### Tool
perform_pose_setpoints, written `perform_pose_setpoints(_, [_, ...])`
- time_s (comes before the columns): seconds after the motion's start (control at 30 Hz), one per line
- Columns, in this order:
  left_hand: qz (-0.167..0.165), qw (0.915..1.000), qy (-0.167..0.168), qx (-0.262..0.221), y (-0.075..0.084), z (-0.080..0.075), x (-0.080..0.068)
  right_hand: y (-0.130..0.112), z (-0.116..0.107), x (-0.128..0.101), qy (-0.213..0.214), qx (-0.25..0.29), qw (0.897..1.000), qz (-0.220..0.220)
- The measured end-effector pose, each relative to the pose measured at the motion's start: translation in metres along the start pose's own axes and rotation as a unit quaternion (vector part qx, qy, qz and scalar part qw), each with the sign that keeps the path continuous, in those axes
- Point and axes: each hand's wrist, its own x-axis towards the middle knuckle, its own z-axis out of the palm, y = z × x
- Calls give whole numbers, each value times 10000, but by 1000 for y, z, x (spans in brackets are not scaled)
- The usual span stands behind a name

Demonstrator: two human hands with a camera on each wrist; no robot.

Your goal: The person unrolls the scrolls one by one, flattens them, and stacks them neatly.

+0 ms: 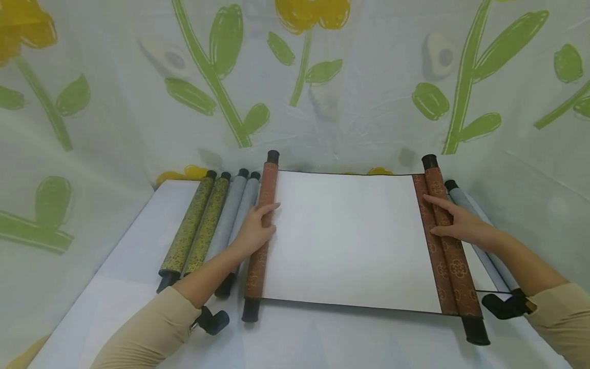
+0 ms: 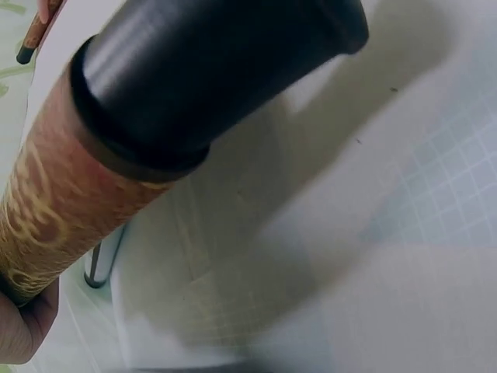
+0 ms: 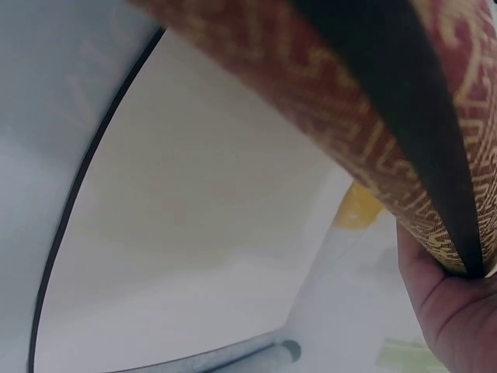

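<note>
A hanging scroll with blank white paper (image 1: 345, 241) is spread between two reddish-brown patterned rollers with black end knobs. My left hand (image 1: 253, 230) grips the left roller (image 1: 255, 271) near its middle. Around the right roller (image 1: 461, 287), my right hand (image 1: 461, 224) curls its thumb and fingers. In the left wrist view, the black knob (image 2: 210, 78) looms large, with part of the left hand (image 2: 27, 330) below the brocade. The right wrist view shows the right hand (image 3: 458, 318) holding the gold-patterned roller (image 3: 311, 101); its fingertips are hidden there.
Left of the scroll lie two yellow-green patterned rolls (image 1: 190, 225) and two grey-blue rolls (image 1: 228, 215). Beyond the right roller, grey-blue rolls (image 1: 495, 266) lie beside another white sheet (image 1: 477, 266). A flower-printed curtain (image 1: 364, 118) surrounds the white table (image 1: 322, 338).
</note>
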Motion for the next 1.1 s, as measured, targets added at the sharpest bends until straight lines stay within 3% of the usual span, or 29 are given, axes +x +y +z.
perform_pose_setpoints(0.27, [86, 9999, -60, -55, -4, -1, -1, 3, -2, -1, 3, -109, 9999, 124])
perform_pose_setpoints(0.6, [-436, 9986, -178, -222, -2, 0, 1, 6, -4, -5, -36, -43, 9999, 146])
perform_pose_setpoints(0.87, [-206, 9995, -208, -115, -2, -2, 0, 7, -4, -6, -4, -59, 9999, 145])
perform_pose_setpoints(1.1, [-356, 9992, -193, -37, -3, -6, -3, 14, -8, -7, -58, 27, 10000, 23])
